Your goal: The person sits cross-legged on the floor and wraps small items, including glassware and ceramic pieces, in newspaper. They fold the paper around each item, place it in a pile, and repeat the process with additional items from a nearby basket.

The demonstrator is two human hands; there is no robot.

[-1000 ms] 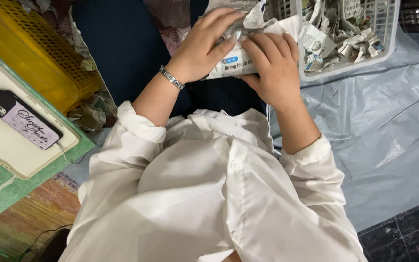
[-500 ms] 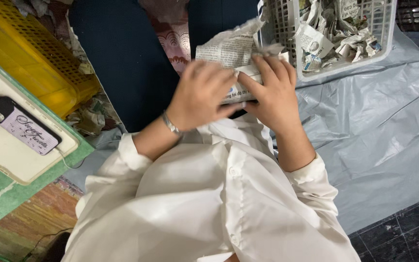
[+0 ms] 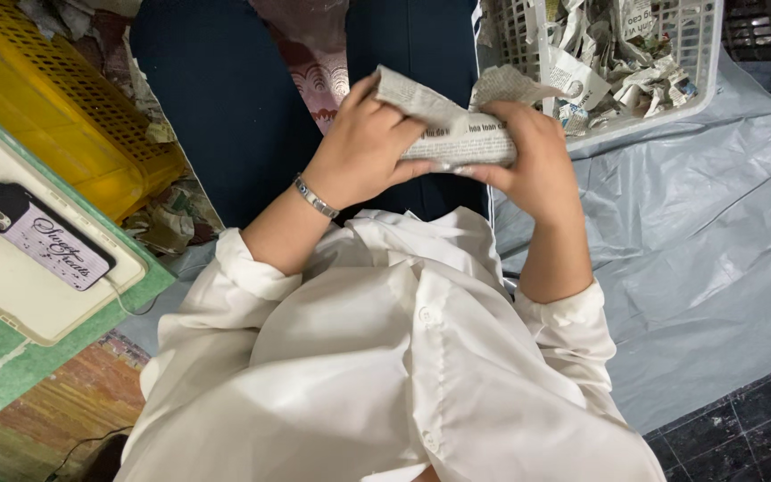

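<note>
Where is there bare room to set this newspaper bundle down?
The grey plastic sheet lies bare right of the right hand, below the white basket. The basket is crowded with crumpled paper. Left of the left hand, the yellow crate and paper scraps leave little room.

We seem to be in a small home workshop, seated on the floor: grey plastic sheeting [image 3: 716, 268] covers dark tiles, a white basket [image 3: 671, 80] holds newspaper-wrapped bundles, and a yellow crate [image 3: 55, 116] stands beside us.
</note>
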